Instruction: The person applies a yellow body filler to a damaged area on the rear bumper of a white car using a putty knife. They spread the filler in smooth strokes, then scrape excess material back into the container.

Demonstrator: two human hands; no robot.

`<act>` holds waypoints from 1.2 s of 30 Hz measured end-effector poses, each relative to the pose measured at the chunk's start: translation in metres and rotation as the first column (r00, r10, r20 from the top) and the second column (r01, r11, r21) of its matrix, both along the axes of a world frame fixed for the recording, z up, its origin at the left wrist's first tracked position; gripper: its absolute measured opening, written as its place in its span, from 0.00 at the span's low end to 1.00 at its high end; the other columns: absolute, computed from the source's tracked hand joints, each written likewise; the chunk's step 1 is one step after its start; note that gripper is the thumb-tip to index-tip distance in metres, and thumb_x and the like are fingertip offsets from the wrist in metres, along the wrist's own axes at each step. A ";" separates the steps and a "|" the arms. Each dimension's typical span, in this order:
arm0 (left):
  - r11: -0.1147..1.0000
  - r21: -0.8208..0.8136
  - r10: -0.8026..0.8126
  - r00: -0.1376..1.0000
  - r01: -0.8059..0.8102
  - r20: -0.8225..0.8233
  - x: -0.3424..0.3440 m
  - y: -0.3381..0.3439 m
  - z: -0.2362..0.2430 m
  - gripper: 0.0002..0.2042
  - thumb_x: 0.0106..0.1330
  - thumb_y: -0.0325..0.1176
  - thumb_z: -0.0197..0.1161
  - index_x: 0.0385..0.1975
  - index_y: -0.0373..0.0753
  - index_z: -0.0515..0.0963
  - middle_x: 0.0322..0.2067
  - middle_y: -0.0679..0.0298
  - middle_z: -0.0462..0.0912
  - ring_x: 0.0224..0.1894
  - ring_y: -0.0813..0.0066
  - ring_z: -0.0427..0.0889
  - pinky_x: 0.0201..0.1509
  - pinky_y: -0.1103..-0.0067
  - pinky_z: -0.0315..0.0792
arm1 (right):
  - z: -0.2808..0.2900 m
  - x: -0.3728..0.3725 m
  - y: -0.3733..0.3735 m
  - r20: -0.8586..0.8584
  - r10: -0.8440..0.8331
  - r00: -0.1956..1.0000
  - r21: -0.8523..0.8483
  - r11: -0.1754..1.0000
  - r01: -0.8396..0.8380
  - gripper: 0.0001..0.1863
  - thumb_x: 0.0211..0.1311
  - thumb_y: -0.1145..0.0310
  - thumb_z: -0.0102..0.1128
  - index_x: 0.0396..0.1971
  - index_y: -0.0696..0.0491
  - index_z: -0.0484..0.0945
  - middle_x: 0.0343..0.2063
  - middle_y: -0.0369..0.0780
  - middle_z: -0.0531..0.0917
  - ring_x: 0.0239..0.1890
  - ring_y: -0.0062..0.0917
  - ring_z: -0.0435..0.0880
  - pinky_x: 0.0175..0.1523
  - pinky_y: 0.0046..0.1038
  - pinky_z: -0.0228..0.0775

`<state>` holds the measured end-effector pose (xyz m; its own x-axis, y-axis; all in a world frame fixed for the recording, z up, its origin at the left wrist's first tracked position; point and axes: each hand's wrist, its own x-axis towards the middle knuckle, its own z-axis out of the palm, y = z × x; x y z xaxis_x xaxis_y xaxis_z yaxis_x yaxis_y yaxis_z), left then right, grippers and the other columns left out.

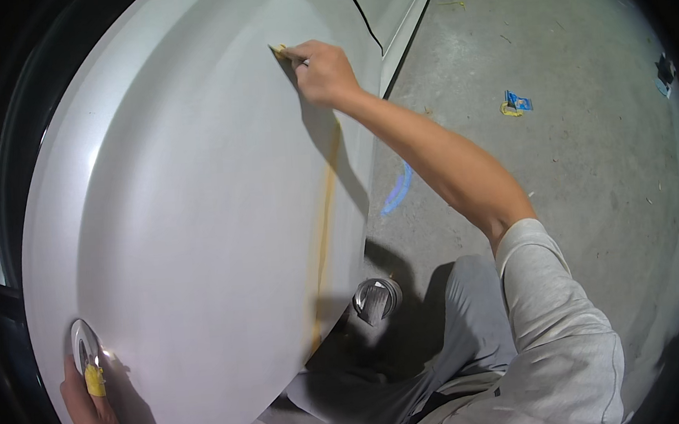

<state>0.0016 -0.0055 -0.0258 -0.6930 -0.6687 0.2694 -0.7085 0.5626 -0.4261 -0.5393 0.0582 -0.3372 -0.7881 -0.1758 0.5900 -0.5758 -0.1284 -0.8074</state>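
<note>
A pale silver car door panel (pixel 190 214) fills the middle and left, with a faint yellow stripe (pixel 324 221) along its right part. My right hand (pixel 322 71), arm stretched upward, pinches a small yellowish flat piece (pixel 277 51) at the panel's upper part, its shadow falling below. My left hand (pixel 94 418) at the lower left grips the door handle (pixel 80 336); a yellow wrapping or patch (pixel 95 380) shows on one finger there.
Concrete floor (pixel 589 179) runs along the right. A round metal can (pixel 385 295) stands beside my bent, grey-clad legs (pixel 476 305). Blue and yellow scraps (pixel 517 101) and a blue curved strip or mark (pixel 397 192) lie on the floor. The car's sill (pixel 413 22) extends beyond the door.
</note>
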 end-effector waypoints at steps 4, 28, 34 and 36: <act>0.998 -0.013 0.053 0.998 -0.054 -0.026 0.005 -0.001 0.000 0.25 0.80 0.25 0.51 0.76 0.37 0.62 0.53 0.52 0.75 0.53 0.61 0.77 0.62 0.69 0.72 | -0.001 -0.003 0.008 -0.023 0.027 0.999 0.011 1.000 -0.027 0.18 0.65 0.74 0.53 0.51 0.51 0.87 0.48 0.46 0.87 0.49 0.43 0.85 0.56 0.37 0.77; 0.993 -0.101 -0.055 0.998 0.056 0.005 0.007 0.010 -0.003 0.24 0.82 0.27 0.48 0.76 0.39 0.62 0.59 0.52 0.73 0.62 0.58 0.76 0.69 0.65 0.71 | 0.000 0.134 0.017 -0.041 0.078 0.996 -0.009 0.997 -0.079 0.21 0.59 0.76 0.61 0.53 0.52 0.87 0.46 0.45 0.84 0.50 0.40 0.82 0.56 0.36 0.76; 0.983 -0.157 -0.099 0.994 0.091 -0.045 0.008 0.002 -0.008 0.22 0.81 0.27 0.50 0.73 0.33 0.64 0.56 0.51 0.75 0.59 0.58 0.76 0.66 0.66 0.70 | -0.003 0.129 0.038 -0.015 0.190 0.982 -0.057 0.980 -0.190 0.19 0.60 0.76 0.56 0.50 0.55 0.87 0.45 0.48 0.87 0.48 0.44 0.85 0.56 0.39 0.77; 0.987 -0.129 -0.105 0.994 0.099 -0.041 0.008 0.000 -0.008 0.22 0.81 0.27 0.50 0.73 0.34 0.64 0.55 0.52 0.75 0.59 0.58 0.76 0.66 0.66 0.70 | -0.001 0.080 0.038 0.111 0.131 0.985 -0.056 0.991 -0.126 0.21 0.61 0.76 0.55 0.53 0.53 0.86 0.47 0.49 0.88 0.50 0.45 0.87 0.57 0.38 0.79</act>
